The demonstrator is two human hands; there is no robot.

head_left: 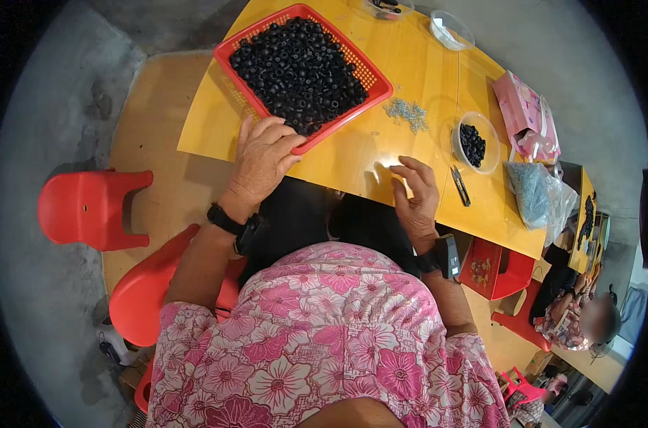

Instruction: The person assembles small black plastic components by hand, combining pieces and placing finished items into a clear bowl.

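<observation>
A red plastic basket (379, 91) full of small black ring-like plastic parts (299, 68) sits on the yellow table. My left hand (261, 155) is at its near corner, fingers bent over the rim and the thumb lower down beside it. My right hand (417, 196) hovers at the near table edge, fingers loosely curled and apart, with nothing seen between them. Beyond it lies a loose pile of small clear or silvery pieces (408, 114). A clear round bowl (492, 160) holding more black parts stands to the right, near a dark cutter-like tool (460, 187).
On the table's right are a pink bag (525, 114) and a plastic bag of bluish-grey pieces (528, 196). Two clear containers (452, 30) stand at the far edge. Red stools (89, 210) are at my left; another person (566, 314) sits at far right.
</observation>
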